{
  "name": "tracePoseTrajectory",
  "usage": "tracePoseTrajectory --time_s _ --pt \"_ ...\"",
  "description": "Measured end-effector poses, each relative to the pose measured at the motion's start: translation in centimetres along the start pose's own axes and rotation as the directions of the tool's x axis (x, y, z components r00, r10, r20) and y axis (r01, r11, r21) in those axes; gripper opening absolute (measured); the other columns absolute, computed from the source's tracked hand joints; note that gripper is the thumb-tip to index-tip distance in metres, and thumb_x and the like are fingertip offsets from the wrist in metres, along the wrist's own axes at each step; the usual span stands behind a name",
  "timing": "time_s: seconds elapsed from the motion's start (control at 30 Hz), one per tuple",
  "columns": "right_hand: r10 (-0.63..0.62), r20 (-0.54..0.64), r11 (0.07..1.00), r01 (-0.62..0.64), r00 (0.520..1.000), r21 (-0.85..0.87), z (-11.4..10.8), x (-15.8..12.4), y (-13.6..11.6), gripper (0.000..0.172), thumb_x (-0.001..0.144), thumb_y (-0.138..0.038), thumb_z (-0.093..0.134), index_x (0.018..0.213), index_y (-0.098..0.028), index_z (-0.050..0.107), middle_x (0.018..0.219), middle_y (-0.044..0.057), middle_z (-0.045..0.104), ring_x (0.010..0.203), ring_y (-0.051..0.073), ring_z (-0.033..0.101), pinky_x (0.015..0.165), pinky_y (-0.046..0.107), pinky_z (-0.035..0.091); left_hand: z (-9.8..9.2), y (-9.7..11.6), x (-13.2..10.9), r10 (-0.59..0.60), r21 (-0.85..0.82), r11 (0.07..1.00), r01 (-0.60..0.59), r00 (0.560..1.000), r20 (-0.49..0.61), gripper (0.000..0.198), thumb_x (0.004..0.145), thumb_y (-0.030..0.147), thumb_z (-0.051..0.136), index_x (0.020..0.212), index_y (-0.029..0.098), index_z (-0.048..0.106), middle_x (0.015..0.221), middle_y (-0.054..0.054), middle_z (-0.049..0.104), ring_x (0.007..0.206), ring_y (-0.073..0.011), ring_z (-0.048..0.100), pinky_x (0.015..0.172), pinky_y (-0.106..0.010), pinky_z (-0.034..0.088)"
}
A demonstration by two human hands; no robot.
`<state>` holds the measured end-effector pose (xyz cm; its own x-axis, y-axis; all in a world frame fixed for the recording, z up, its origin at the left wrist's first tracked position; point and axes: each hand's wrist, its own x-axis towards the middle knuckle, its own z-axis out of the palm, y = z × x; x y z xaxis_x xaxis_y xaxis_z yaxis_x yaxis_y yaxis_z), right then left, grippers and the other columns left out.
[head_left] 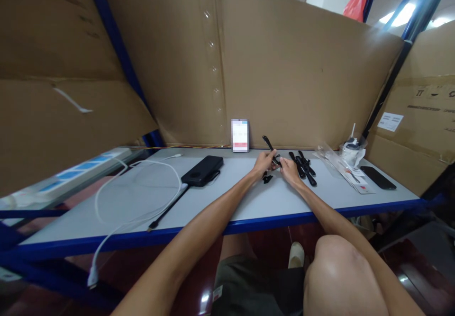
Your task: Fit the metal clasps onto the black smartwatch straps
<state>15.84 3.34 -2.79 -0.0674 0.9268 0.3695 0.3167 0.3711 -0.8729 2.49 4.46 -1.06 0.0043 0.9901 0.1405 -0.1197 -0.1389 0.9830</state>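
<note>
Both hands are together above the table, fingers closed on a slender black piece [267, 141] with a rounded end that points up and away. My left hand [263, 162] grips its middle. My right hand [290, 171] pinches the lower end close beside it; the fingers hide most of that end. Just below my left hand lies a small black part [267, 179]. To the right of my right hand is a loose pile of several similar black pieces [304, 165], crossing one another. Their exact kind is too small to tell.
A phone with a lit screen [240, 136] leans on the cardboard wall. On the left lie a black power bank [202, 171] and white cables [138, 160]. Clear plastic packaging [343, 168], a lidded cup [351, 153] and a dark phone [378, 177] are on the right. A blue edge [284, 220] borders the table.
</note>
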Motion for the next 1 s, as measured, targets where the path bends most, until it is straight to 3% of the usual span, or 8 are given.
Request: tracePoseTrajectory --time_s 0.07,0.13,0.27,0.33,0.43,0.53,0.7,1.0 --pt "-0.068 -0.075 0.990 0.058 0.995 -0.127 -0.2 0.3 0.3 0.042 0.093 -0.043 0.037 0.060 -0.021 0.049 0.054 -0.001 0.053 0.054 0.013 0.050 0.054 0.022 0.035 -1.0 0.7 0.4 0.093 0.113 0.990 -0.084 0.993 -0.070 0.040 0.089 0.050 0.054 0.068 0.016 0.061 0.048 -0.001 0.053 0.039 -0.0098 0.044 0.043 -0.022 0.027" --pt "-0.041 -0.137 0.982 0.015 0.990 -0.187 -0.6 0.5 0.7 0.042 0.094 -0.040 0.031 0.063 -0.021 0.051 0.057 0.001 0.056 0.057 0.015 0.053 0.056 0.024 0.036 -2.6 1.3 0.9 0.212 0.303 0.940 -0.157 0.965 -0.155 0.038 0.090 0.046 0.052 0.073 0.016 0.065 0.050 0.000 0.053 0.042 -0.0103 0.043 0.048 -0.023 0.032" --pt "0.044 -0.195 0.974 -0.085 0.980 -0.208 -1.1 0.8 1.5 0.043 0.093 -0.041 0.029 0.067 -0.020 0.057 0.060 0.003 0.059 0.060 0.017 0.055 0.056 0.025 0.036 -5.9 1.5 1.3 0.369 0.708 0.693 -0.140 0.912 -0.181 0.020 0.084 0.033 0.061 0.074 0.017 0.069 0.066 -0.006 0.065 0.066 -0.0172 0.059 0.063 -0.024 0.040" --pt "0.044 -0.194 0.977 -0.083 0.980 -0.196 -1.1 1.0 1.7 0.044 0.092 -0.042 0.030 0.066 -0.020 0.057 0.059 0.003 0.059 0.060 0.018 0.056 0.056 0.025 0.036 -6.8 1.3 1.2 0.327 0.830 0.554 -0.070 0.935 -0.140 0.020 0.084 0.035 0.062 0.085 0.017 0.072 0.082 -0.010 0.071 0.082 -0.0211 0.063 0.072 -0.026 0.042" --pt "0.012 -0.170 0.983 -0.042 0.985 -0.176 -1.0 1.2 2.1 0.045 0.092 -0.043 0.033 0.062 -0.020 0.056 0.056 0.002 0.059 0.058 0.017 0.056 0.057 0.025 0.036 -6.9 0.8 1.0 0.149 0.937 0.348 -0.021 0.988 -0.034 0.031 0.085 0.044 0.059 0.099 0.019 0.072 0.099 -0.012 0.073 0.094 -0.0239 0.064 0.078 -0.028 0.044" --pt "-0.002 -0.148 0.985 -0.023 0.989 -0.168 -0.8 1.4 2.3 0.044 0.092 -0.043 0.036 0.060 -0.019 0.056 0.054 0.002 0.058 0.056 0.016 0.055 0.058 0.025 0.037 -6.3 0.6 1.0 0.028 0.974 0.224 -0.044 0.999 0.038 0.029 0.081 0.038 0.064 0.100 0.018 0.073 0.103 -0.013 0.073 0.095 -0.0242 0.065 0.076 -0.027 0.045" --pt "-0.021 -0.138 0.984 -0.003 0.990 -0.175 -0.8 1.6 2.6 0.043 0.092 -0.039 0.035 0.061 -0.019 0.057 0.058 0.003 0.061 0.058 0.017 0.057 0.057 0.025 0.036 -6.2 0.1 1.5 0.067 0.973 0.224 -0.061 0.997 0.048 0.027 0.078 0.024 0.065 0.102 0.017 0.074 0.101 -0.013 0.073 0.092 -0.0235 0.065 0.073 -0.027 0.045" --pt "-0.002 -0.132 0.986 -0.020 0.991 -0.165 -0.7 1.5 2.4 0.042 0.092 -0.038 0.037 0.060 -0.019 0.057 0.059 0.003 0.063 0.057 0.016 0.056 0.056 0.025 0.036 -7.1 0.1 2.4 0.041 0.948 0.310 -0.077 0.997 0.068 0.021 0.079 0.030 0.064 0.092 0.020 0.077 0.089 -0.007 0.073 0.080 -0.0172 0.061 0.067 -0.024 0.040"
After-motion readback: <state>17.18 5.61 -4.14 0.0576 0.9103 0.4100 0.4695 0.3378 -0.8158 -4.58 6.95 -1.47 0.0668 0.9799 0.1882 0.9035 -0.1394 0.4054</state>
